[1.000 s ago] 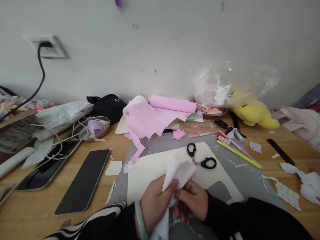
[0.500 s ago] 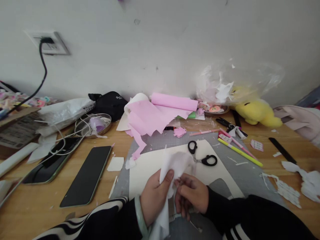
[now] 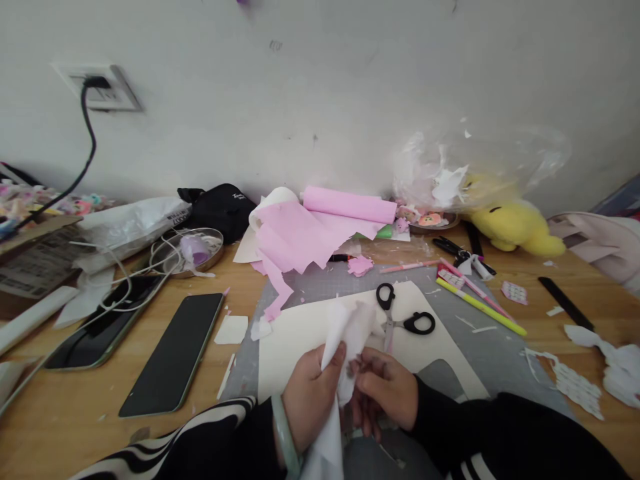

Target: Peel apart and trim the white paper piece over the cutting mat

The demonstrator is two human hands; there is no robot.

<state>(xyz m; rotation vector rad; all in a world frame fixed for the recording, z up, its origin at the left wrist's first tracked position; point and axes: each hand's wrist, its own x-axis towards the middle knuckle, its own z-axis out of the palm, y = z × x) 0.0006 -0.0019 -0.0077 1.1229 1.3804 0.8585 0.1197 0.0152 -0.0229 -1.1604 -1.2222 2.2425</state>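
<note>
Over grey mat [image 3: 480, 347], hands pinch unmarked white paper [image 3: 350, 330].

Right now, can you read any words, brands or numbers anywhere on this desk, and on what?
No text here can be read.
Black pouch: small white script, too blurred.
White plastic bag: dark print along its edge, too small.
Printed sheet at far left: lines of print, illegible.

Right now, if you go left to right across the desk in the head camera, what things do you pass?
Dark phone → left hand → white paper → right hand → black scissors → yellow pen → yellow plush toy.
</note>
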